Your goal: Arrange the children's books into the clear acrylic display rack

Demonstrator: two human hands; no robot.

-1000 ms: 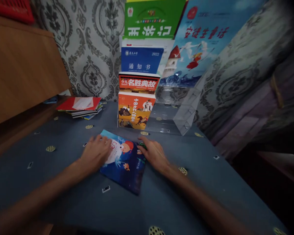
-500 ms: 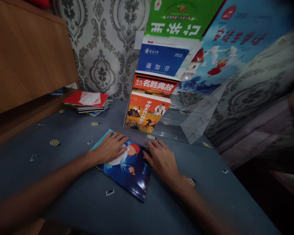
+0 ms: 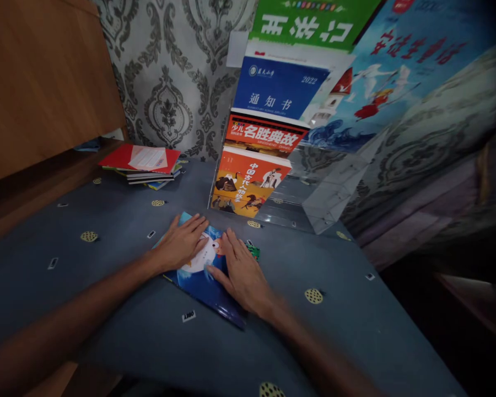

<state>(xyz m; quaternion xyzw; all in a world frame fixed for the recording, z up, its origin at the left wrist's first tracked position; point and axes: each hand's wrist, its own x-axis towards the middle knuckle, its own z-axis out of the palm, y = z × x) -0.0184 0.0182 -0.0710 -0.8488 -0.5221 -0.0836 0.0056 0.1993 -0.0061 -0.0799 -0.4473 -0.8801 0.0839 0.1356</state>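
Observation:
A blue picture book (image 3: 210,290) with a glossy illustrated cover lies closed on the grey patterned tablecloth, tilted to my view. My left hand (image 3: 181,242) rests flat on its upper left part, fingers stretched out. Across its right side lies my right hand (image 3: 244,273), fingers extended and thumb apart, covering part of the cover. Both palms face down on the book. A small green patch of the cover (image 3: 253,251) shows beyond my right fingers.
Behind the book stands a clear acrylic rack (image 3: 330,193) holding several books, among them an orange one (image 3: 248,184) and a blue notice booklet (image 3: 276,88). A stack of books with a red top (image 3: 119,157) lies at the back left beside a wooden cabinet (image 3: 45,82).
My right hand has moved left from the book's right edge onto its cover. My left hand stays on the upper left part. The camera view has shifted slightly.

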